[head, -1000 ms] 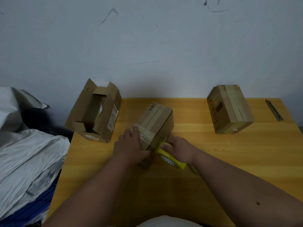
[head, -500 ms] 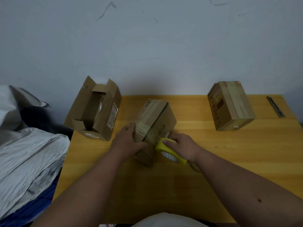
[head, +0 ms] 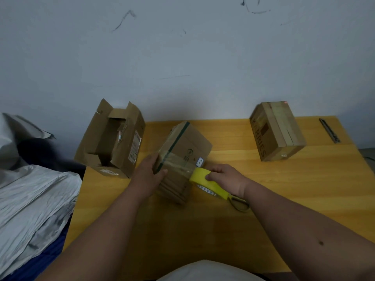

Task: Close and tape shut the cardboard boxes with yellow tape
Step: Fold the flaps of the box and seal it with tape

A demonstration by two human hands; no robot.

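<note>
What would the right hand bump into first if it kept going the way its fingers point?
Most likely the middle box. The right hand grips the yellow tape roll, fingers pointing left, with the roll already against that box's side. Depth is hard to judge here.

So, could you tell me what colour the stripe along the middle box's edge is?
Dark green, on the middle box, in the head view.
</note>
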